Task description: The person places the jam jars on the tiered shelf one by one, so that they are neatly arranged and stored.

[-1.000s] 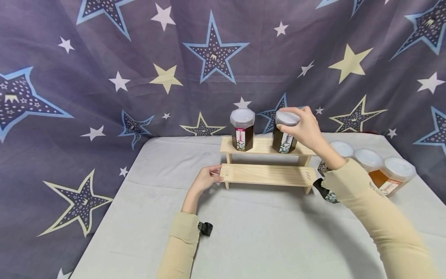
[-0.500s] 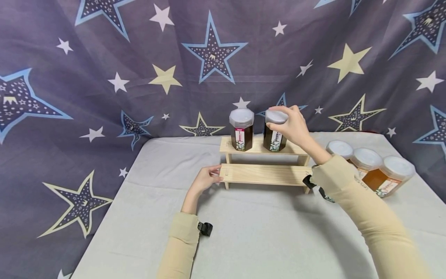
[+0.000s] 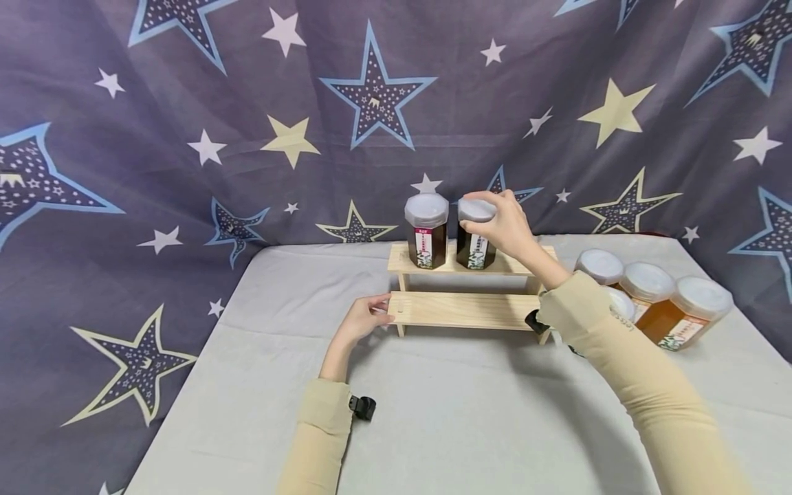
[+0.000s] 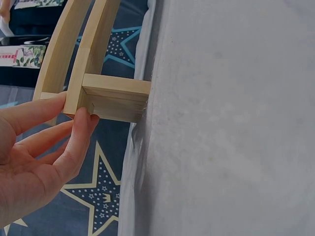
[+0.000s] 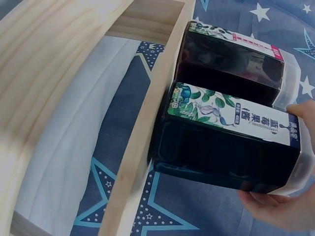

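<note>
Filling the upper half of the head view and running down its left side, a star-print curtain (image 3: 247,82) hangs behind a bench (image 3: 445,412) under pale cloth, which spreads across the lower frame. A two-step wooden stand (image 3: 464,308) sits on it, just right of centre. The right sleeve (image 3: 643,378) slants in from the lower right, the left sleeve (image 3: 318,433) from the bottom edge, left of centre. At the right of the frame, partly behind the right sleeve, several white-lidded jars cluster on the bench, an amber jar (image 3: 680,323) outermost.

Two dark jars are just right of centre, at the upper step: a pink-label jar (image 3: 427,240) standing on its left part, and a blue-label jar (image 3: 476,251) upright just beside it, to the right. Whether the latter's base bears on the board I cannot tell. The right hand (image 3: 504,223) has its grip round that jar's lid, thumb and fingers on opposite sides. The left hand (image 3: 365,320) has a narrow grip, pinching the left end of the lower step. Smallest is a black wrist camera (image 3: 362,407) at the left cuff.
</note>
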Available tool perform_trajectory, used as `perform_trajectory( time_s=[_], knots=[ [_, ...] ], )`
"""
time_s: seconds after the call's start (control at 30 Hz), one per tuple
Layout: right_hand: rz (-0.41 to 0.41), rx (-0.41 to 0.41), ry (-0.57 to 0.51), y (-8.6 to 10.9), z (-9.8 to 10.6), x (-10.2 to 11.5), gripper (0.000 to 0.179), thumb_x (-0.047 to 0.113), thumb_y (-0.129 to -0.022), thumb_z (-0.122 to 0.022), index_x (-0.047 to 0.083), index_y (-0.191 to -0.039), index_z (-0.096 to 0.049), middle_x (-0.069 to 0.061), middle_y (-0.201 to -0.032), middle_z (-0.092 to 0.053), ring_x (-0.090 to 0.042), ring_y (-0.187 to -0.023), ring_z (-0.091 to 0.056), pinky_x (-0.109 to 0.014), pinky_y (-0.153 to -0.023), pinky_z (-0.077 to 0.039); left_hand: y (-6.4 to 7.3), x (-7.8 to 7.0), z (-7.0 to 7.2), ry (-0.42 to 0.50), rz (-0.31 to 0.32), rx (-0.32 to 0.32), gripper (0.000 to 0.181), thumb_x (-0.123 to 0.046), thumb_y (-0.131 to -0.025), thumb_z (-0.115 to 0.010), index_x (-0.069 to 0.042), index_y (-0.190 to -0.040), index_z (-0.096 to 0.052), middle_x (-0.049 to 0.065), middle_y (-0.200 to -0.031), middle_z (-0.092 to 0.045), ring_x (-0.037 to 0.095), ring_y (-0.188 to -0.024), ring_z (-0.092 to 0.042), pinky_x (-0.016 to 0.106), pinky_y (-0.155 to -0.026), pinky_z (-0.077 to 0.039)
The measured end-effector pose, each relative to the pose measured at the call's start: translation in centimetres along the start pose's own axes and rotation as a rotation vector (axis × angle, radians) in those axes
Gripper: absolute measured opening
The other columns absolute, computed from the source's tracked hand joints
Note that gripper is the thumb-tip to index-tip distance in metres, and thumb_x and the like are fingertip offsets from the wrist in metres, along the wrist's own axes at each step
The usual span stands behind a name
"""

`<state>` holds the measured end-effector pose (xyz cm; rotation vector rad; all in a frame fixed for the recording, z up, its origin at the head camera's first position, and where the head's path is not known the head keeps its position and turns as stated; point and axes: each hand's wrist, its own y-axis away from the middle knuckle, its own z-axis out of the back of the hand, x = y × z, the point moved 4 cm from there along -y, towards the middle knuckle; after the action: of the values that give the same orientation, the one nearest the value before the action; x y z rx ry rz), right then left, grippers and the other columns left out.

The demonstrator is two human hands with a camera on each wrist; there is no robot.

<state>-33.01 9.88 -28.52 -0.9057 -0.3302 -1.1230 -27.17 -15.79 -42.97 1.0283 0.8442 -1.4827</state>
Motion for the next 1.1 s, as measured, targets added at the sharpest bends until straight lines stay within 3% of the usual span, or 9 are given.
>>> perform_trajectory(
  time_s=[0.33,1.1],
  knots=[
    [-0.009,0.033,0.006,0.23,-0.36,0.01,0.044,0.026,-0.07,-0.072,0.016,-0.112,-0.061,-0.015,-0.091,-0.043,-0.025,-0.08,-0.039,-0.034,-0.061,-0.038,0.08,0.29,0.02,-0.005,0.011,0.0,0.049,0.01,-0.073,-0.058,0.009,-0.121,-0.048,0.024,-0.095,-0.058,0.011,-0.061,-0.056,0.044,-0.067,-0.053],
    [-0.021,0.064,-0.049,0.51,-0.35,-0.09,0.049,0.025,-0.073,-0.071,0.014,-0.118,-0.056,-0.019,-0.101,-0.043,-0.026,-0.085,-0.038,-0.034,-0.064,-0.037,-0.21,0.29,-0.04,-0.005,-0.006,0.01,0.048,0.01,-0.073,-0.057,0.01,-0.12,-0.048,0.026,-0.095,-0.058,0.019,-0.064,-0.059,0.044,-0.067,-0.053]
  ],
)
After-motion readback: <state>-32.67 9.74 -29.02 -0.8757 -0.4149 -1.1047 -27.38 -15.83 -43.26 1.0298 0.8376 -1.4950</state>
